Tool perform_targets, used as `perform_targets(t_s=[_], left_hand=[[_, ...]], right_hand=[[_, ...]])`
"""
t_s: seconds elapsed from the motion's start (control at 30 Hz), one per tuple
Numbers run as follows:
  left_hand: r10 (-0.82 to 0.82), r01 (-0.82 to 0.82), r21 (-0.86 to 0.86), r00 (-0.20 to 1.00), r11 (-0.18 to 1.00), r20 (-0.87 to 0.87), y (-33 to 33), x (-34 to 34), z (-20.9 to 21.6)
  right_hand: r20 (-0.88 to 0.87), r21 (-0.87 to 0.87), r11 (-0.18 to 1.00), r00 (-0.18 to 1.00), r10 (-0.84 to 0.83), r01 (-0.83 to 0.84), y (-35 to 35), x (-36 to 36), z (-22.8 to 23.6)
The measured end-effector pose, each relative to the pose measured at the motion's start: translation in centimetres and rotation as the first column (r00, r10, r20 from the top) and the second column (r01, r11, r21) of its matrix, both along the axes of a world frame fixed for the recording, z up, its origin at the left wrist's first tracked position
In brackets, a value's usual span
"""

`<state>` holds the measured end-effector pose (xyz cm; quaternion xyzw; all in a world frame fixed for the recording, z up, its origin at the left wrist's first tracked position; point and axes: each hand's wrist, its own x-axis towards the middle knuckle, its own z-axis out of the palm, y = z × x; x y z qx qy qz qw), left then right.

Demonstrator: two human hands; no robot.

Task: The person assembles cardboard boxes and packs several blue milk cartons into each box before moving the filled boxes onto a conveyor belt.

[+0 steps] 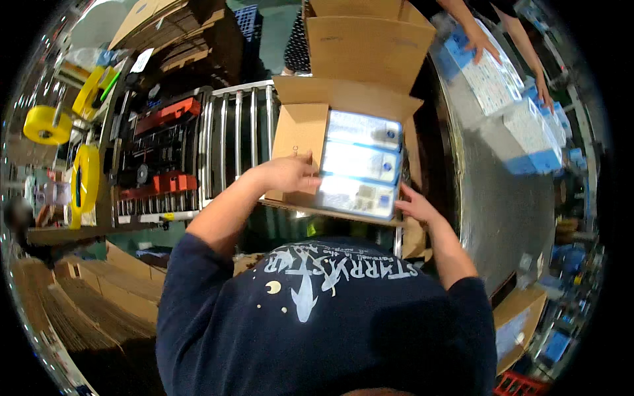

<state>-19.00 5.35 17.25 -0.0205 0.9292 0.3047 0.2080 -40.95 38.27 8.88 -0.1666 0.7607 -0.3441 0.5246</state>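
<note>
An open brown cardboard carton (300, 142) stands in front of me with its flaps raised. Inside it, three white-and-blue boxes lie side by side: a far one (363, 129), a middle one (360, 162) and a near one (343, 193). My left hand (290, 175) reaches over the carton's left part, fingers stretched out, their tips at the left end of the near box. At the opposite end, by the carton's right wall, is my right hand (416, 203), its fingers apart. Neither hand has anything lifted.
Left of the carton runs a roller conveyor (238, 132) with a black-and-red machine (165, 148) and yellow tape rolls (47, 125). Flat cartons (191, 39) are stacked beyond. On the right, another person's hands (485, 49) touch white-and-blue boxes (489, 79) on a grey table (505, 218).
</note>
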Motion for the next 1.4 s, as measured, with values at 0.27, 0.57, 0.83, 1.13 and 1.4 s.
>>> perform_targets(t_s=[0.27,0.57,0.83,1.13,1.4], left_hand=[[-0.129,0.009,0.495,0.97,0.869,0.208,0.6,6.3,1.4],[0.515,-0.506,-0.357,0.854,0.785,-0.076,0.8,-2.3,-2.4],[0.855,-0.755,0.409,0.494,0.513,-0.16,-1.5,3.5,-5.7],[0.825,-0.615,0.622,0.557,0.486,-0.094,-11.9,-1.8,-12.4],[0.577,-0.783,-0.416,0.622,0.462,-0.53,-24.8,8.9,-5.9]], right_hand=[[0.564,-0.484,0.693,0.796,-0.221,0.535,1.0,-2.9,7.1],[-0.648,-0.426,0.688,0.729,0.222,-0.588,-15.7,-6.2,9.5],[-0.884,-0.384,0.739,0.451,-0.122,-0.553,-12.8,-4.2,5.7],[-0.199,-0.391,0.817,0.828,-0.524,0.423,-15.3,0.8,-2.8],[0.064,-0.492,0.767,0.896,-0.44,0.412,-35.5,11.2,-3.1]])
